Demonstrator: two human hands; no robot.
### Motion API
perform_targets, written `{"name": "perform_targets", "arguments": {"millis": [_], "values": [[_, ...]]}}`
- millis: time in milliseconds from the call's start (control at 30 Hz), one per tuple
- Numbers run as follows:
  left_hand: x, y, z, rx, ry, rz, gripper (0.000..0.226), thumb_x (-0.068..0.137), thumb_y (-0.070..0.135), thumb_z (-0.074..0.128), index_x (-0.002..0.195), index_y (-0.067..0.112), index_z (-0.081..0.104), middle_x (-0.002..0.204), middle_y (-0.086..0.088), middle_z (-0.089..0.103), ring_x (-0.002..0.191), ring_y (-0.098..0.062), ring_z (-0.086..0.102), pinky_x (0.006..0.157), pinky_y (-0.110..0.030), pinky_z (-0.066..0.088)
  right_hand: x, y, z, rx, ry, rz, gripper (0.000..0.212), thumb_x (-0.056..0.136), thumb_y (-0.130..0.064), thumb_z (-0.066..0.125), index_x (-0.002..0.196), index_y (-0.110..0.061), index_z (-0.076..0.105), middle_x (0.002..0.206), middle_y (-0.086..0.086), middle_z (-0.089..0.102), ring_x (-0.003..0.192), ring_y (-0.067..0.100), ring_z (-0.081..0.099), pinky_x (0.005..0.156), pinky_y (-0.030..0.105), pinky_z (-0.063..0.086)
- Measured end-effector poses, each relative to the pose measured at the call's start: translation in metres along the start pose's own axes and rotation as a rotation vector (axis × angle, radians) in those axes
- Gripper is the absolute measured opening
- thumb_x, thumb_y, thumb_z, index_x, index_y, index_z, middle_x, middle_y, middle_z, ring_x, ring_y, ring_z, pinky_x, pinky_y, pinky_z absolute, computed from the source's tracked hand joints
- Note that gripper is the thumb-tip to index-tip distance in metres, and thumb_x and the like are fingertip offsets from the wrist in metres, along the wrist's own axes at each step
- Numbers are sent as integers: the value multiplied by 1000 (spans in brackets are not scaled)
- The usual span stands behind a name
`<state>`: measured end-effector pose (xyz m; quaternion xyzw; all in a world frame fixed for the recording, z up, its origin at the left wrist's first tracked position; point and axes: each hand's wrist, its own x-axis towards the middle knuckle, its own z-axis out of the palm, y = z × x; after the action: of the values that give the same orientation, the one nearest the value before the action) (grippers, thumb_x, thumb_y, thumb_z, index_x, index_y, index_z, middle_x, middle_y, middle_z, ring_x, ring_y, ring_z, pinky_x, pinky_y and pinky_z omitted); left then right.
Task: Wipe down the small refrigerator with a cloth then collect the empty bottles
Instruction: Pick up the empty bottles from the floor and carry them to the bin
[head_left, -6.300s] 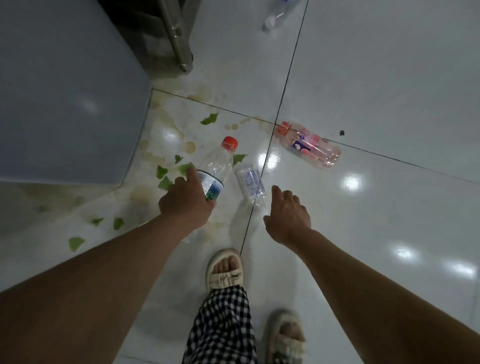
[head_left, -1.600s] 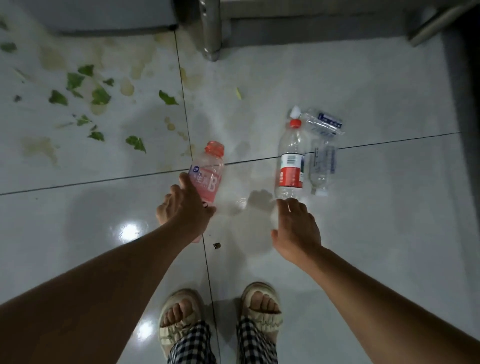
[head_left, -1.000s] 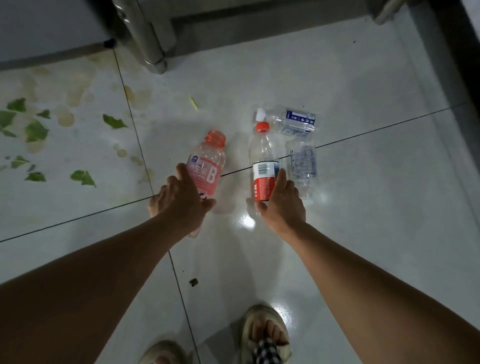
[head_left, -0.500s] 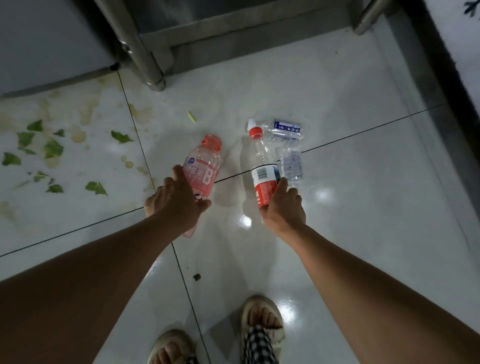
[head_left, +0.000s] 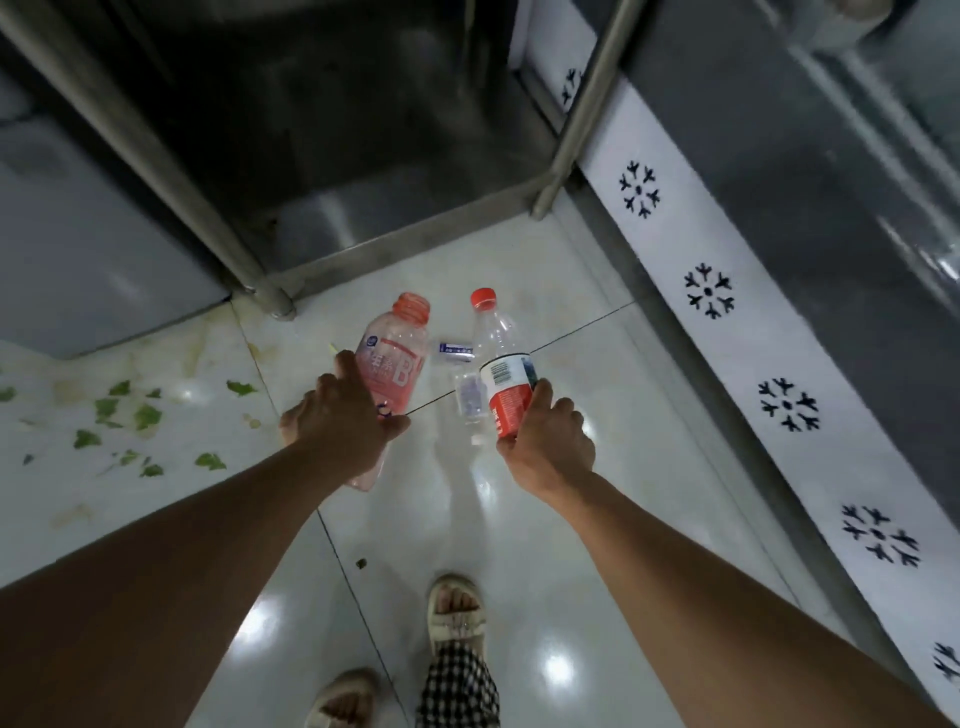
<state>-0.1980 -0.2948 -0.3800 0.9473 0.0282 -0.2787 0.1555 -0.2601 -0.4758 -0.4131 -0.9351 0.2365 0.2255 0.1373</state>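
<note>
My left hand (head_left: 340, 423) grips a pink bottle (head_left: 393, 364) with a pink cap, held above the floor. In my right hand (head_left: 550, 441) is a clear bottle (head_left: 501, 358) with a red cap and a red and white label, gripped round its lower half. Two clear crushed bottles lie on the white floor between my hands: one with a blue label (head_left: 453, 351) further away, one (head_left: 470, 400) nearer. The small grey refrigerator (head_left: 88, 260) stands at the left.
A steel table frame with legs (head_left: 156, 171) and a low shelf (head_left: 374, 228) stands ahead. Green leaf scraps (head_left: 145, 415) and yellowish stains mark the tiles at the left. A cabinet with a white snowflake strip (head_left: 727, 332) runs along the right. My sandalled feet (head_left: 454, 613) are below.
My right hand has closed round the red-label bottle and raised it off the floor. Both hands hold their bottles higher and my view has tilted up toward the table frame.
</note>
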Motion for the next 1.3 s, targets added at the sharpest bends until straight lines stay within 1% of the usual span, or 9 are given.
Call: {"name": "perform_targets", "arguments": {"millis": [167,333,467,633,833,933,1000,1200,1300], "values": [[-64,47,-52,59,18,164,80,78,46,67,135,9,24,124,-17,52,111,-33,55,95,-49,45,-65,18,-83,18,97,67,80,87,-43,58,144,-9,14,127,16,44,114,29,48,84,38,47],[-135,81,-99,211,34,339,82,81,51,62,137,13,17,124,-14,49,110,-30,54,92,-45,46,-152,37,-151,61,204,170,78,88,-43,57,143,-7,16,128,18,43,116,30,48,85,39,47],[-199,106,-127,233,44,511,79,79,50,64,134,14,21,125,-12,50,111,-30,54,93,-42,45,-237,58,-191,108,277,254,78,87,-42,57,144,-9,17,130,18,43,118,31,46,90,39,46],[-287,135,-146,261,43,684,72,76,48,66,127,16,27,119,-10,52,108,-29,54,88,-39,44,-348,94,-221,173,369,398,74,85,-42,59,141,-12,21,126,16,44,116,33,46,85,41,44],[-398,171,-136,346,6,892,74,75,52,66,129,17,29,120,-10,53,108,-29,55,84,-36,41,-477,150,-233,240,439,564,72,84,-41,60,140,-14,23,125,15,45,114,32,46,83,41,44],[-456,183,-119,373,-23,996,71,75,52,66,126,18,30,119,-7,55,105,-28,57,76,-33,39,-541,181,-225,276,468,651,70,83,-41,60,138,-15,25,122,15,47,111,32,48,82,39,43],[-498,191,-104,435,-29,1079,66,77,53,64,121,18,30,115,-5,57,102,-27,58,72,-32,37,-583,204,-215,288,486,708,70,83,-41,59,138,-15,25,122,14,46,112,31,47,83,38,43],[-632,219,-48,559,18,1291,67,80,54,59,125,15,29,118,-9,54,106,-30,56,77,-36,41,-716,281,-171,325,527,860,70,84,-42,59,139,-15,24,126,14,45,115,31,46,86,38,43],[-700,223,-8,561,-20,1349,65,80,53,60,124,15,30,118,-8,55,107,-30,56,82,-39,45,-784,320,-146,335,539,921,70,85,-41,58,139,-16,23,124,13,45,114,30,46,84,38,43]]}}
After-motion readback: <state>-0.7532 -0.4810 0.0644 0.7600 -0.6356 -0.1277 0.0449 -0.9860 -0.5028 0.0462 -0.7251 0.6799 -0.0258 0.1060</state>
